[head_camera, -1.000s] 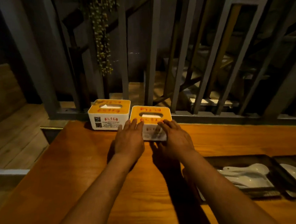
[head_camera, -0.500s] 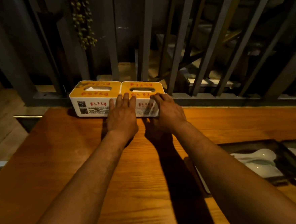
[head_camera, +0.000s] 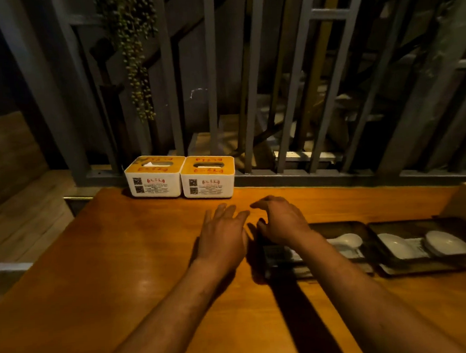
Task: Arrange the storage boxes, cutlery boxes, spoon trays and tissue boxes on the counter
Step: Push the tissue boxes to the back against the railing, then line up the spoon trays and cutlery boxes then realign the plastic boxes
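- Your 2 tissue boxes look placed: the left tissue box (head_camera: 155,179) and the right tissue box (head_camera: 207,179) stand side by side, touching or nearly so, at about 11 o'clock on the tabletop (head_camera: 117,267), backed against the grey metal railing (head_camera: 281,177).
- Both your hands are empty and loose over the tabletop, well clear of the boxes. Your left hand (head_camera: 223,233) lies flat with fingers spread; your right hand (head_camera: 280,221) is curled, fingers apart, hovering over the far left corner of the nearer spoon tray.
- The 2 dark spoon trays sit at about 2 o'clock: the left spoon tray (head_camera: 337,228) and the right spoon tray (head_camera: 395,227), edge to edge, each holding white ceramic spoons (head_camera: 346,241). By my judgement these are your next job; they lie short of the railing, not yet in line with the tissue boxes.
- No storage boxes or cutlery boxes are in view, so that part of the task cannot be judged.
- Each tissue box has an orange lid with red characters, and a white front with 2 QR codes, a red logo line and small print. None of it is sharp enough to read.
- A trailing green plant (head_camera: 135,59) hangs behind the railing at 11 o'clock.
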A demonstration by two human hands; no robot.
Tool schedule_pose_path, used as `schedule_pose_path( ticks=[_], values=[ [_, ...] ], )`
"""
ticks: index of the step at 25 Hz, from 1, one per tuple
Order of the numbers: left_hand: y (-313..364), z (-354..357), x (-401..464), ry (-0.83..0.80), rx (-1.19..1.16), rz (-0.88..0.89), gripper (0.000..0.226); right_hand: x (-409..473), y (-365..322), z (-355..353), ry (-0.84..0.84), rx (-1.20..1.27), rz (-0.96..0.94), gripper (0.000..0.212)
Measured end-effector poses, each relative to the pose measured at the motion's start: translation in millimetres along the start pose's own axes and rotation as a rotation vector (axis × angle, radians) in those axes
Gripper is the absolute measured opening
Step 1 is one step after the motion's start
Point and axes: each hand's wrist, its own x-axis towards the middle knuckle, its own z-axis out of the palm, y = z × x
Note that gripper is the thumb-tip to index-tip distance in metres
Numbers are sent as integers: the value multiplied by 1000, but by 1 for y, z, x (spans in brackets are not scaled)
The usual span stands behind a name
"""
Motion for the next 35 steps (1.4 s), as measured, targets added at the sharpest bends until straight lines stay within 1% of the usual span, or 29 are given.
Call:
schedule_pose_path(
  ticks=[3,5,7,10,14,18,21,23,25,29,35],
  values=[
    [62,5,-43,97,-127,1,44,-60,43,-8,0,52,-35,36],
    [102,17,-65,74,-138,-26,47,-97,76,-15,30,40,-41,33],
    [128,34,-73,29,-52,-56,51,-123,106,-24,62,47,-38,36],
    [140,44,-73,37,25,-130,51,-143,135,-35,73,48,-49,42],
    [152,51,-80,7,104,-207,57,-157,152,-31,80,31,-97,45],
    [147,50,-60,-9,147,-220,59,-143,153,-30,14,-50,-166,54],
    [133,60,-38,-16,135,-228,63,-123,149,-26,-54,-81,-164,66],
    [124,67,-22,-28,133,-235,70,-103,149,-23,-77,-110,-165,77],
    [115,71,-2,-45,147,-222,76,-80,152,-23,-95,-98,-136,83],
    [94,78,44,-86,156,-196,84,-30,153,-14,-98,-74,-71,86],
    [57,86,106,-99,142,-176,86,44,149,3,-69,-97,-10,86]
  ],
)
